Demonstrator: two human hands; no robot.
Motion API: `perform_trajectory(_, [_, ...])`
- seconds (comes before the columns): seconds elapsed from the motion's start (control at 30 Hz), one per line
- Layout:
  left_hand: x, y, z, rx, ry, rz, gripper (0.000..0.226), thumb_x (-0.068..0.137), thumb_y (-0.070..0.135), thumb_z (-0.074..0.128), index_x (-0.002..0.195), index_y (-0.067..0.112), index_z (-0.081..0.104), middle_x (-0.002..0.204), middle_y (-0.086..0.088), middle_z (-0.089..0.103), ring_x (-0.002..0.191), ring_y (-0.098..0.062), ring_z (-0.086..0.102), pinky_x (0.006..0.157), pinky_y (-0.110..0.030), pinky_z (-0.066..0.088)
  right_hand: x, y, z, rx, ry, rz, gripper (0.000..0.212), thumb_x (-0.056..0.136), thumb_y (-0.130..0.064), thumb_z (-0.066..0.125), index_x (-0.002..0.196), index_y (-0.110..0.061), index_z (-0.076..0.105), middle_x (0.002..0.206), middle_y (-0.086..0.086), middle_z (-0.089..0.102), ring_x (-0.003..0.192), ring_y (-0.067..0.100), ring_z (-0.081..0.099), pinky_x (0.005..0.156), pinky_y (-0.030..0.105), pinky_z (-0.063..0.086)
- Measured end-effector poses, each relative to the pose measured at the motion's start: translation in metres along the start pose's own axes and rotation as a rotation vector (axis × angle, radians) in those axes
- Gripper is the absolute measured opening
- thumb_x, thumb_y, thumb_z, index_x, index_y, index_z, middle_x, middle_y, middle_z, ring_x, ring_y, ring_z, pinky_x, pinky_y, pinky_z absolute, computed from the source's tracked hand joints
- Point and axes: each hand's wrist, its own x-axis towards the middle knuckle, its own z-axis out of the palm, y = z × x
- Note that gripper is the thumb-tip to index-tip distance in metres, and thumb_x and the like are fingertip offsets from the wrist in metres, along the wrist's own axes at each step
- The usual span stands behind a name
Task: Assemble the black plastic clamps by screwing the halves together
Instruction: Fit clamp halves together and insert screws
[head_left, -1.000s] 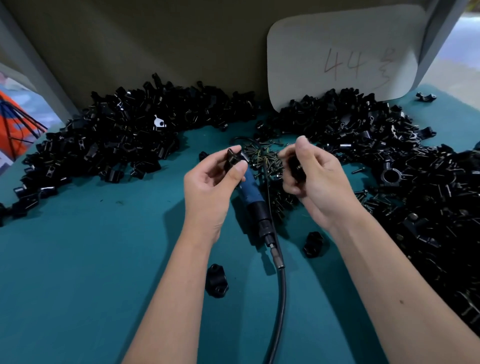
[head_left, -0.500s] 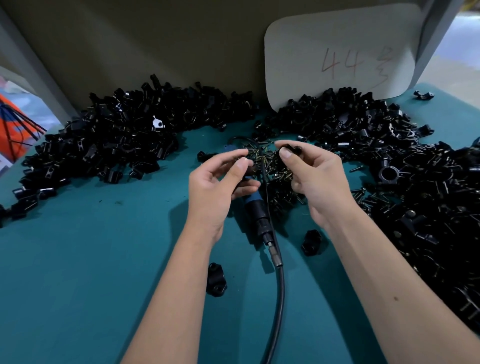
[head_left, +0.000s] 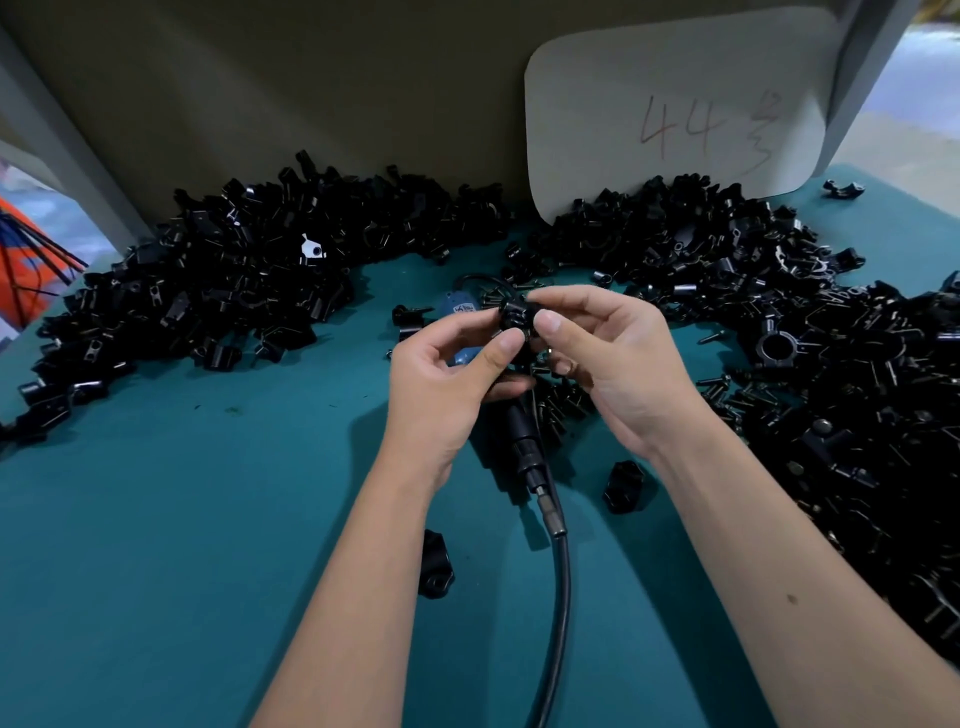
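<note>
While both hands meet above the middle of the teal green table (head_left: 156, 545), they hold one small black plastic clamp (head_left: 514, 318) between them. The left hand (head_left: 447, 384) pinches the clamp from the left with its thumb and first finger. The right hand (head_left: 618, 358) pinches it from the right, with its thumb on the front and its fingers curled over the top. The clamp is up in the air, off the table, and the fingertips hide most of it, so I cannot tell if its two halves are fully joined.

Under the hands lies a blue and black power screwdriver (head_left: 511, 431). Its thick black cable (head_left: 558, 597) runs down toward the person, between the two arms. Small dark metal screws (head_left: 563, 405) lie in a heap beside the screwdriver, just under the right hand.

A big pile of black clamp parts (head_left: 223, 280) sits at the back left. Another big pile of black parts (head_left: 831, 374) curves along the back and down the right side. Two lone black clamps rest on the table, one by the left forearm (head_left: 435, 566) and one by the right wrist (head_left: 623, 486). A white card with "44" written on it (head_left: 675, 104) leans on the wall behind.
</note>
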Motion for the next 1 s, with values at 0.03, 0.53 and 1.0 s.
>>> perform_trajectory(0.03, [0.000, 0.000, -0.001, -0.015, 0.011, -0.006, 0.018, 0.082, 0.019, 0.082, 0.099, 0.022, 0.081, 0.102, -0.002, 0.079, 0.094, -0.021, 0.077, 0.068, -0.029, 0.062, 0.000, 0.000, 0.000, -0.029, -0.006, -0.020, 0.015, 0.092, -0.012, 0.077, 0.106, -0.016, 0.078, 0.098, 0.005, 0.078, 0.084, 0.013, 0.066, 0.062, 0.022, 0.047])
perform_trajectory(0.53, [0.000, -0.001, 0.002, -0.256, -0.036, -0.101, 0.026, 0.077, 0.006, 0.079, 0.102, 0.005, 0.075, 0.105, -0.017, 0.078, 0.096, -0.031, 0.076, 0.083, -0.034, 0.062, 0.003, 0.004, -0.010, -0.100, -0.086, -0.071, 0.021, 0.087, -0.011, 0.081, 0.108, -0.015, 0.080, 0.099, 0.010, 0.078, 0.084, 0.013, 0.068, 0.063, 0.024, 0.053])
perform_trajectory(1.0, [0.006, 0.002, -0.007, -0.265, 0.197, -0.140, 0.029, 0.075, 0.012, 0.079, 0.102, 0.002, 0.072, 0.102, -0.015, 0.074, 0.089, -0.033, 0.075, 0.075, -0.027, 0.061, 0.002, 0.001, -0.017, -1.106, -0.077, -0.094, 0.016, 0.088, -0.040, 0.080, 0.083, -0.026, 0.073, 0.076, -0.008, 0.064, 0.068, 0.006, 0.056, 0.061, 0.026, 0.046])
